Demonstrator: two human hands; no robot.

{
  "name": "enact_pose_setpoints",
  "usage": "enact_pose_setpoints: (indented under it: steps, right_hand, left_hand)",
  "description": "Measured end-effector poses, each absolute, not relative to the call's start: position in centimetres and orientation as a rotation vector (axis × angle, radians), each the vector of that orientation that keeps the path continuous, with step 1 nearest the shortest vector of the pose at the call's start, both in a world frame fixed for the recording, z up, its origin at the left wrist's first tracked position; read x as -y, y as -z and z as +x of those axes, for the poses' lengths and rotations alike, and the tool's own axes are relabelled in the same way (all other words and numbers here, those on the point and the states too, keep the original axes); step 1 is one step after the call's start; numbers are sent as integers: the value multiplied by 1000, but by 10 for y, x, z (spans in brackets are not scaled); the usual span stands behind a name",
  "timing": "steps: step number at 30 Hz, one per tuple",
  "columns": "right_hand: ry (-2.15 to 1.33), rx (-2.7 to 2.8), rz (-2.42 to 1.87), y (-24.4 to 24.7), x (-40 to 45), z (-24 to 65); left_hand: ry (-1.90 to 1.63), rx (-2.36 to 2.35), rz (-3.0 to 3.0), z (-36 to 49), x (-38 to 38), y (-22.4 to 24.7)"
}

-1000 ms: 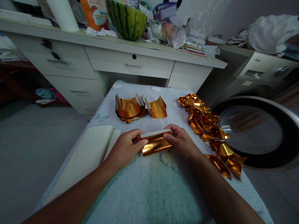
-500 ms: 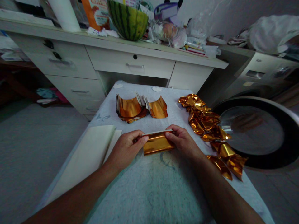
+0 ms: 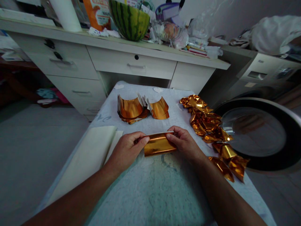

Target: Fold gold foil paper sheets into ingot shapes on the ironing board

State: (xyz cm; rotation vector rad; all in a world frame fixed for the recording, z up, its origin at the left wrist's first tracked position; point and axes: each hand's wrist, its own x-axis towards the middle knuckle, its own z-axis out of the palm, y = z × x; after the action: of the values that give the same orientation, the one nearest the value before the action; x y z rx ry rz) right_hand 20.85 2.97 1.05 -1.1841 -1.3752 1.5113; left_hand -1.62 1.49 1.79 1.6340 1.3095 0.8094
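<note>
Between my two hands is a sheet of shiny gold foil paper [image 3: 160, 145] with a pale folded strip along its far edge. My left hand [image 3: 128, 149] pinches the left end of it between thumb and fingers. At the right end, my right hand [image 3: 184, 141] grips it the same way, thumb on top. Just beyond lie a stack of curved gold foil sheets [image 3: 130, 108] and a smaller curved pile [image 3: 159, 109]. Beside my left forearm rests a pad of cream paper [image 3: 87, 157]. The fingertips under the sheet are hidden.
Crumpled, folded gold foil pieces [image 3: 204, 122] line the right side of the cloth-covered table [image 3: 150, 194]. An open washing machine door [image 3: 256, 131] stands close on the right. Behind is a white desk [image 3: 131, 64] bearing a cut watermelon [image 3: 129, 22] and plastic bags.
The pale strip along the foil sheet's far edge shows slightly narrower, as the sheet tips a little. Both hands keep nearly the same place and hold.
</note>
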Motion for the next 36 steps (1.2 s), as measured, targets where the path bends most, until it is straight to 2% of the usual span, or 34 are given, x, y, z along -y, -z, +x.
enact_pose_setpoints:
  steps: [25, 36]
  right_hand:
    - [-1510, 1390, -1226, -14, -29, 208]
    - [-1481, 1421, -1250, -12, -29, 207]
  left_hand:
    - [-809, -1326, 1633, -16, -13, -20]
    - [-929, -1346, 1572, -16, -15, -17]
